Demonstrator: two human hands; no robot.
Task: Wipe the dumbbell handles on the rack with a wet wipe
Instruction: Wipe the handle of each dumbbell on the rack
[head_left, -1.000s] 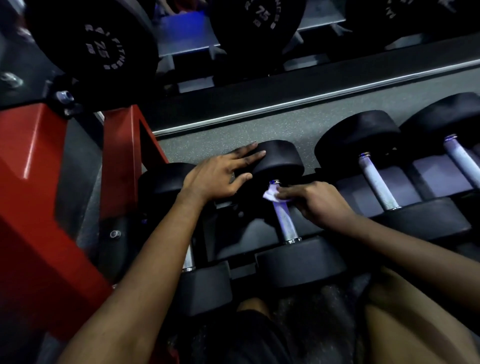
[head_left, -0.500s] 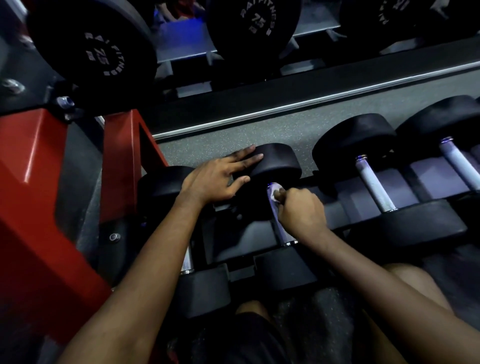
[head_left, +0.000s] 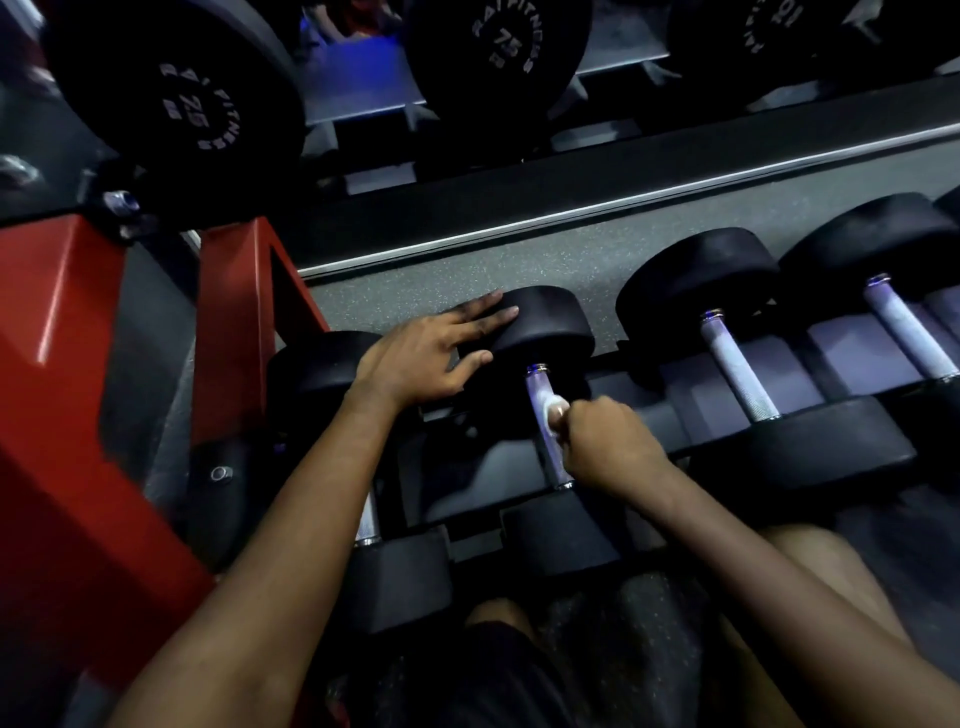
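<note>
At the left of the frame, beside the red rack upright (head_left: 62, 364), we are keeping our left hand (head_left: 421, 358) flat on the far head (head_left: 550, 322) of the second dumbbell. Its fingers are lying straight and spread, gripping nothing, and it is sitting where it was a second ago.

Just right of it, at mid-frame, our right hand (head_left: 608, 447) is curling its fingers round the wet wipe (head_left: 548, 408) and the handle (head_left: 537, 384). A second ago it was only pinching the wipe at the handle's far end. Now it is wrapping the bar and sliding toward the near end, so we are judging this handle as partly wiped.

Counting, we are seeing one wipe, two hands and four handles on this tier: the first handle (head_left: 366, 519) under our left forearm, the one in hand, then the third handle (head_left: 737, 369) and the fourth handle (head_left: 906, 332) at right. Three large heads (head_left: 171, 88) are sitting across the top.
</note>
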